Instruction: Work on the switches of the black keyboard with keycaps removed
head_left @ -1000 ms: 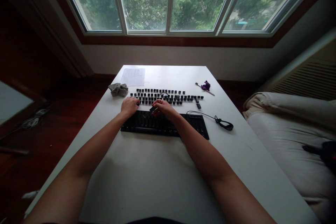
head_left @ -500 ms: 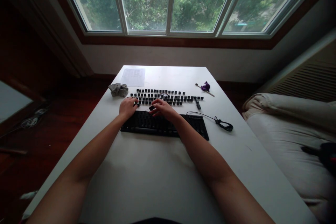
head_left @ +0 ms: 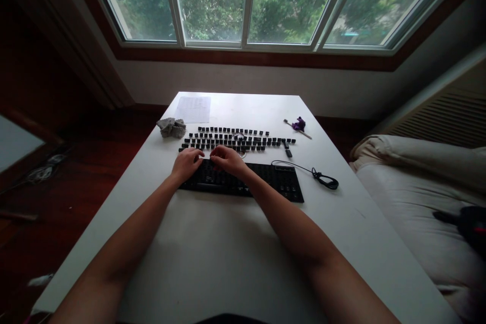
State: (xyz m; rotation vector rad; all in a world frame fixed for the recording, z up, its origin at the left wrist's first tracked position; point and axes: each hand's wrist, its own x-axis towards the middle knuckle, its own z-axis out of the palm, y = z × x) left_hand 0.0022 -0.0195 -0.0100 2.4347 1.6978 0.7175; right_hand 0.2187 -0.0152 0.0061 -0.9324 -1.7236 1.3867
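Observation:
A black keyboard (head_left: 243, 180) lies on the white table, partly covered by my hands. At its upper left edge is my left hand (head_left: 187, 163), with thumb and fingers apart and nothing visible between them. Just right of it, my right hand (head_left: 229, 160) hovers over the keyboard's upper left part. Its fingers are curled together, and what they hold, if anything, is hidden. Behind the keyboard, loose black keycaps (head_left: 228, 143) stand in several rows. Thin pale wire loops (head_left: 239, 136) lie among them.
A crumpled grey cloth (head_left: 171, 127) and a paper sheet (head_left: 193, 109) lie at the back left. To the right are a coiled black cable (head_left: 325, 180), a brush (head_left: 304, 134) with a purple cloth (head_left: 299, 123), and longer black keycaps (head_left: 288, 153). A couch (head_left: 402, 197) stands beside the table.
My right hand has shifted slightly left, closer to my left hand. The small black piece seen in its fingers before no longer shows. My left fingers have come back from the keycap rows to the keyboard's edge.

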